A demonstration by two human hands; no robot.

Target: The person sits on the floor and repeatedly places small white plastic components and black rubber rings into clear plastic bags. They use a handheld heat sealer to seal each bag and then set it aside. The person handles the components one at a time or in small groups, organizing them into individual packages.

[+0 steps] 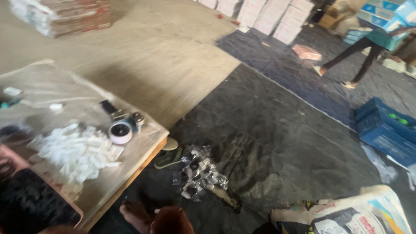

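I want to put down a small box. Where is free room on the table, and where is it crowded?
The plastic-covered table is bare along its far side, beyond the tape roll. The near left is crowded by the heap of white pieces. On the floor, the dark mat lies open between the clear bags and blue crate.

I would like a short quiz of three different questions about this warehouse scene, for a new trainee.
1. True or false: the heap of small white plastic pieces lies on the wooden table covered with clear plastic sheet.
2. Which thing sits right beside that heap? A) the round white tape roll B) a red bucket C) a green bottle
3. Fill in: the blue plastic crate stands on the ____ side of the picture.

Key: 1 true; 2 A; 3 right. Neither of the person's own hands is in view; a bare foot shows beneath the table edge, and another person walks far off.
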